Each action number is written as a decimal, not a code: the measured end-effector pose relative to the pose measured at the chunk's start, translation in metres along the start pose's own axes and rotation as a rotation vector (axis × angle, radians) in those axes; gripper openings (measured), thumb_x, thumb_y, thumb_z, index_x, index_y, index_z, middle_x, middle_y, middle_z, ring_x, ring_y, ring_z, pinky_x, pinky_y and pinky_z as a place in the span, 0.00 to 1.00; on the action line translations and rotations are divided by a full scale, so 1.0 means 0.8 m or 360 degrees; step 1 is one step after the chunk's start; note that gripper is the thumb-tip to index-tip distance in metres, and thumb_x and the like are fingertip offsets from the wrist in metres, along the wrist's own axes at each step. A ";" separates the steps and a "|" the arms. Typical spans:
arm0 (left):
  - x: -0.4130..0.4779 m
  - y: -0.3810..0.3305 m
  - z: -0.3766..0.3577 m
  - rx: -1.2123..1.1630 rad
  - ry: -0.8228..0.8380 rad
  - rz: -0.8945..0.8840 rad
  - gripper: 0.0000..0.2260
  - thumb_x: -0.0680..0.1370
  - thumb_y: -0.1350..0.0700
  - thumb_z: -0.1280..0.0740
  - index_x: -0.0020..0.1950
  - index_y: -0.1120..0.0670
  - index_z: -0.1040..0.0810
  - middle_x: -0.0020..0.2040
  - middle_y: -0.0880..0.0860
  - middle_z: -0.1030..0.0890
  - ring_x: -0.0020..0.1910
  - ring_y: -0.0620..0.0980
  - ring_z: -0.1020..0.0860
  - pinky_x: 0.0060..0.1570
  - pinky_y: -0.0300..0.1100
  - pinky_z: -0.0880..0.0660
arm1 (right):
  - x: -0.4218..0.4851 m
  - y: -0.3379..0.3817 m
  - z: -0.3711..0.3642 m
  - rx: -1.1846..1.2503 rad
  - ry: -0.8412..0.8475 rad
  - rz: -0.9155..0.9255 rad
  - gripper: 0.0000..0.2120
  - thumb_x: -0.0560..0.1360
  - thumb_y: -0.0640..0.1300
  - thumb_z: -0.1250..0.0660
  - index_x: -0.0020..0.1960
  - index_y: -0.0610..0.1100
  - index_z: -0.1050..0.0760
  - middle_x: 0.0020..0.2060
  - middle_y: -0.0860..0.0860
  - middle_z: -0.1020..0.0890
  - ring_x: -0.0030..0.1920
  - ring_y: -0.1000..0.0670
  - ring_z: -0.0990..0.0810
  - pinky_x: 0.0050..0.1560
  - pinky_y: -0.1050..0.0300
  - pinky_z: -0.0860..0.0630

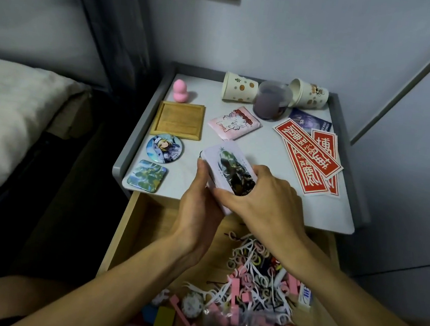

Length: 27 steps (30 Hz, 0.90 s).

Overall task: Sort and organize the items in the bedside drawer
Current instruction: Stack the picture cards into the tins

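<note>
Both my hands hold a white rectangular card pack (pixel 228 164) printed with a dark figure, above the front edge of the bedside table (pixel 189 165). My left hand (pixel 199 209) grips its left side from below. My right hand (pixel 260 197) curls over its lower right end. Below them the wooden drawer (pixel 133 223) stands open. It holds a heap of white floss picks and pink hair ties and clips (pixel 252 281), plus a yellow block (pixel 164 318) and a small white tube (pixel 304 297).
On the tabletop lie a round badge (pixel 164 148), a square badge (pixel 147 175), a wooden tray (pixel 178 120), a pink sponge (pixel 180 90), a pink tissue pack (pixel 235 123), red stickers (pixel 310 157), two tipped paper cups (pixel 239 87), and a plastic cup (pixel 271 99). A bed (pixel 9 114) stands left.
</note>
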State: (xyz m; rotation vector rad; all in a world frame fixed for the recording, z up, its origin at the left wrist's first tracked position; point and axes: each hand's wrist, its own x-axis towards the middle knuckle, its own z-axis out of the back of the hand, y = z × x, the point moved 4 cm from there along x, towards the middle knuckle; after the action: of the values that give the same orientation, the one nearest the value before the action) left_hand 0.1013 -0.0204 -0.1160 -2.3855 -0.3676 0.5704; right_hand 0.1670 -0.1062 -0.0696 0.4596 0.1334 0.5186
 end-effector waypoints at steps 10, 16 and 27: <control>-0.004 -0.003 -0.003 0.0081 0.0014 0.0007 0.26 0.84 0.42 0.49 0.72 0.58 0.29 0.67 0.60 0.23 0.67 0.56 0.24 0.72 0.56 0.35 | -0.001 0.001 0.002 -0.0054 0.0004 0.0039 0.36 0.64 0.75 0.35 0.59 0.48 0.29 0.50 0.50 0.18 0.50 0.47 0.19 0.46 0.53 0.21; -0.005 -0.006 0.006 0.0253 -0.0117 -0.0039 0.20 0.83 0.48 0.41 0.69 0.61 0.29 0.61 0.59 0.18 0.60 0.55 0.19 0.61 0.52 0.24 | -0.002 0.001 -0.003 -0.0081 0.0039 0.0088 0.34 0.66 0.72 0.34 0.60 0.48 0.30 0.53 0.51 0.18 0.51 0.48 0.19 0.45 0.56 0.24; -0.004 -0.029 0.010 0.0272 -0.0171 -0.0196 0.18 0.82 0.53 0.39 0.67 0.62 0.27 0.61 0.61 0.19 0.62 0.59 0.21 0.65 0.57 0.26 | -0.002 -0.018 -0.025 0.1901 0.0746 -0.0423 0.14 0.79 0.47 0.35 0.61 0.40 0.23 0.51 0.45 0.15 0.53 0.47 0.16 0.55 0.51 0.19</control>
State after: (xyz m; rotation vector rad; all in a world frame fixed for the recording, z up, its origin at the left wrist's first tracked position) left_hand 0.0919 -0.0003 -0.1052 -2.1580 -0.4891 0.6477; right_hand 0.1673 -0.1104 -0.0944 1.4531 0.9712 0.2241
